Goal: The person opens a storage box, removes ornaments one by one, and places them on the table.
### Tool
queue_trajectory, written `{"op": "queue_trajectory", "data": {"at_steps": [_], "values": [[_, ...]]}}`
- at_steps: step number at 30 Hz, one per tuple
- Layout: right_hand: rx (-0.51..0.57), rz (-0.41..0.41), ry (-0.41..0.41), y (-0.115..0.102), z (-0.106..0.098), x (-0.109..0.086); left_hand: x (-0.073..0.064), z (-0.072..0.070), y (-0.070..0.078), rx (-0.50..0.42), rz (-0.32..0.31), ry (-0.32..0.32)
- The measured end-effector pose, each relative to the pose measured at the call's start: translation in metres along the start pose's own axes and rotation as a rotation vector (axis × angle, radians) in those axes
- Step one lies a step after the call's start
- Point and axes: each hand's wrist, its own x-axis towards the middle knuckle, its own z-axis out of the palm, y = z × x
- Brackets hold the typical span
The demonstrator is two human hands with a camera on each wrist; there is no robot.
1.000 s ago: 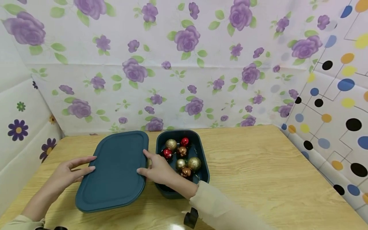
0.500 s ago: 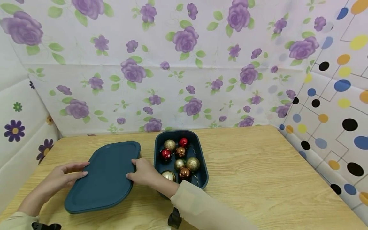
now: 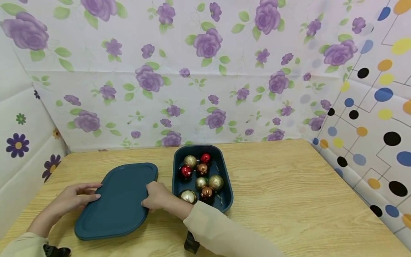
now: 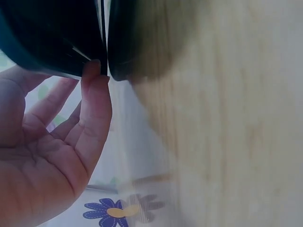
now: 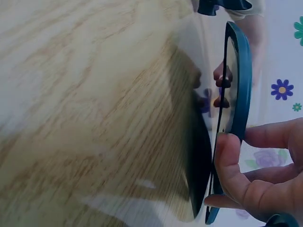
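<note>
Over the past second, your lid [image 3: 118,201] has shifted leftward, nearer you; it is left of the box [image 3: 226,185], over the tabletop [image 3: 282,189]. Your left hand [image 3: 72,198] and right hand [image 3: 157,196] pinch opposite edges, fingers [image 4: 97,104] nearly closed.

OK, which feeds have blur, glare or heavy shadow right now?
Head: evenly lit, fairly sharp, tiny highlights on the baubles. Left wrist: soft, the lid mostly near-black, the table hazy toward the right edge. Right wrist: pale glare patches on the table, with a dark shadow or reflection beside the lid.
</note>
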Motion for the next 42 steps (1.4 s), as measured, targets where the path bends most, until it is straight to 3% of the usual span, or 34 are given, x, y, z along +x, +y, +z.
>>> {"op": "queue_trajectory", "data": {"at_steps": [4,12,15,21,24,33,42], "values": [[-0.078,0.018,-0.010,-0.002,0.002,0.001,0.000,0.001,0.001,0.019,-0.013,0.009],[-0.113,0.020,-0.044,-0.002,0.004,0.000,0.003,0.005,0.005,0.077,-0.035,0.046],[-0.076,0.010,-0.054,-0.001,0.002,0.000,0.003,0.006,0.008,0.131,-0.018,0.059],[0.067,0.004,-0.068,-0.001,-0.005,0.000,0.004,0.005,0.021,0.365,0.044,0.101],[0.126,-0.013,-0.083,0.000,-0.013,-0.005,0.005,0.006,0.028,0.428,0.073,0.119],[0.374,-0.116,-0.110,0.019,-0.039,-0.027,0.002,0.023,0.052,0.392,0.149,0.171],[0.387,-0.224,-0.033,0.052,-0.061,-0.040,0.004,0.054,0.087,0.328,0.278,0.204]]}}
